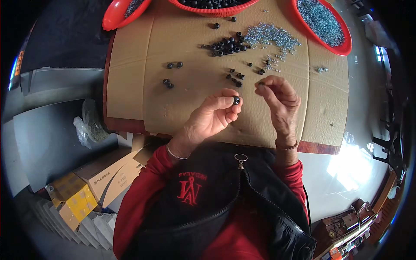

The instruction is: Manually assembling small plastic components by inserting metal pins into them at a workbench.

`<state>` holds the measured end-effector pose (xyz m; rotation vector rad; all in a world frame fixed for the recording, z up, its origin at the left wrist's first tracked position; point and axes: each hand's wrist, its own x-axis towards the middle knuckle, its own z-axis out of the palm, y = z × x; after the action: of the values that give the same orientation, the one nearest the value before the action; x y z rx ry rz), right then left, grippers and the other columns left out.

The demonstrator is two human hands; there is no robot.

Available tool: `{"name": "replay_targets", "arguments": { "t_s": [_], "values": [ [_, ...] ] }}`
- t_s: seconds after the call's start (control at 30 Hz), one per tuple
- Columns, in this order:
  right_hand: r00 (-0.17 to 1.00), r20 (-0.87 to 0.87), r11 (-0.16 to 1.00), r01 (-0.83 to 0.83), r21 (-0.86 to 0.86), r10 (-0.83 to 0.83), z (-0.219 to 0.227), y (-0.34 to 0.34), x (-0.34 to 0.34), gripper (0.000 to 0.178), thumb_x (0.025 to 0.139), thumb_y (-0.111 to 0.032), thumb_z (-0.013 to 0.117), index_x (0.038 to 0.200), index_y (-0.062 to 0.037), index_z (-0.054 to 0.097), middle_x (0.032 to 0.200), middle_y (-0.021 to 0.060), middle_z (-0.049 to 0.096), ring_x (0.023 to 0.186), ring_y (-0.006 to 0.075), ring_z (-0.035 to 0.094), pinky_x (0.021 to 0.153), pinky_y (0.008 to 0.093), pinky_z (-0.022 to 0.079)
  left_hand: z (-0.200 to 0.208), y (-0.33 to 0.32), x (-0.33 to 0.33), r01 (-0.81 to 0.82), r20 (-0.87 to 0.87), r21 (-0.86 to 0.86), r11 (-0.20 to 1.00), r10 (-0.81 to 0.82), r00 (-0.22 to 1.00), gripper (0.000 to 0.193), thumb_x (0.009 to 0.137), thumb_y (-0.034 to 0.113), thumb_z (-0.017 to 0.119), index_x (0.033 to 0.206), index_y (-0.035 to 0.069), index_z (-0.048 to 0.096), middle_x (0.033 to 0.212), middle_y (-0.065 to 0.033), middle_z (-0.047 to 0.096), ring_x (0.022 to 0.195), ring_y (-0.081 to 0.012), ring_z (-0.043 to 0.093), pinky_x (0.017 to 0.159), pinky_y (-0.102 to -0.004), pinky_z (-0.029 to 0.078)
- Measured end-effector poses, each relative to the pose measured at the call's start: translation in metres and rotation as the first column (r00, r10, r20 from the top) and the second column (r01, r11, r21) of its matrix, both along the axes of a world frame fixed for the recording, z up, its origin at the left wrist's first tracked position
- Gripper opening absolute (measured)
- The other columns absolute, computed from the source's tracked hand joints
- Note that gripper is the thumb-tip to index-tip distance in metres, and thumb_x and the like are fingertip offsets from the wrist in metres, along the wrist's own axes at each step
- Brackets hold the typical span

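Note:
My left hand (207, 116) pinches a small round black plastic part (236, 100) between thumb and fingers; a pale ring shows in its end. To the right, my right hand (282, 102) is closed in a pinch around a tiny dark piece (261, 85), mostly hidden by the fingertips. Just beyond my hands lie several small black pieces (238, 80). A heap of round black parts (229, 45) sits farther off, beside a spread of clear bluish small pieces (271, 37). At the left are paired black parts (174, 65) and another little group (168, 83).
Cardboard (173, 102) covers the table. Along its far side stand a red basket (214, 11) of black parts, a red tray (346, 45) of clear pieces and a red scoop-shaped tray (113, 17). Cardboard boxes (108, 175) and a plastic bag (93, 123) are at the left.

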<state>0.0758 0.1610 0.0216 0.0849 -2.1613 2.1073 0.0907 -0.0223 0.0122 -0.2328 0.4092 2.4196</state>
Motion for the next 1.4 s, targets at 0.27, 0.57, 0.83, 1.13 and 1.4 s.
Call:
{"name": "replay_targets", "arguments": {
  "t_s": [0.27,0.57,0.83,1.13,1.4],
  "values": [
    [0.959,0.077,0.719,-0.151,-0.678,0.274,0.009,0.001,0.026,0.017,0.077,0.003,0.060,0.094,0.0026,0.057,0.085,0.0123,0.058,0.073,0.0182,0.055,0.065,0.0278,0.046,0.023,0.010,0.004,0.013,-0.088,-0.018,1.000,-0.015,0.996,0.015,0.084,0.007,0.054,0.099,0.004,0.056,0.090,-0.0107,0.058,0.077,-0.0145,0.058,0.062,-0.0242,0.050],
    [0.962,-0.063,0.758,-0.247,-0.603,0.264,0.014,0.004,0.033,0.016,0.077,0.002,0.061,0.092,0.0038,0.057,0.084,0.0146,0.056,0.071,0.0199,0.055,0.064,0.0292,0.047,0.032,0.017,0.010,0.011,-0.068,-0.038,0.999,-0.013,0.998,0.014,0.084,0.007,0.054,0.097,0.003,0.055,0.089,-0.0101,0.060,0.074,-0.0144,0.059,0.062,-0.0253,0.050],
    [0.971,-0.126,0.864,-0.240,-0.442,0.205,0.022,0.006,0.035,0.014,0.076,0.005,0.060,0.089,0.0059,0.055,0.083,0.0145,0.055,0.073,0.0194,0.055,0.065,0.0289,0.047,0.037,0.019,0.010,0.025,-0.048,-0.075,0.997,-0.029,0.998,0.013,0.083,0.006,0.054,0.096,0.002,0.055,0.086,-0.0091,0.060,0.073,-0.0144,0.059,0.061,-0.0253,0.050],
    [0.975,-0.154,0.917,-0.204,-0.342,0.160,0.022,0.005,0.035,0.014,0.074,0.006,0.062,0.086,0.0045,0.056,0.083,0.0134,0.055,0.076,0.0183,0.054,0.066,0.0277,0.048,0.037,0.020,0.011,0.000,-0.039,-0.079,0.997,-0.003,0.999,0.013,0.083,0.004,0.054,0.096,0.001,0.055,0.087,-0.0099,0.060,0.074,-0.0156,0.059,0.060,-0.0256,0.050],
    [0.977,-0.168,0.948,-0.173,-0.267,0.131,0.024,0.004,0.036,0.014,0.072,0.006,0.063,0.084,0.0042,0.057,0.085,0.0122,0.055,0.080,0.0196,0.053,0.069,0.0277,0.044,0.037,0.020,0.010,0.002,-0.054,-0.107,0.994,-0.008,0.998,0.013,0.083,0.004,0.054,0.096,0.001,0.055,0.087,-0.0091,0.060,0.074,-0.0153,0.059,0.061,-0.0251,0.051]
  ]
}}
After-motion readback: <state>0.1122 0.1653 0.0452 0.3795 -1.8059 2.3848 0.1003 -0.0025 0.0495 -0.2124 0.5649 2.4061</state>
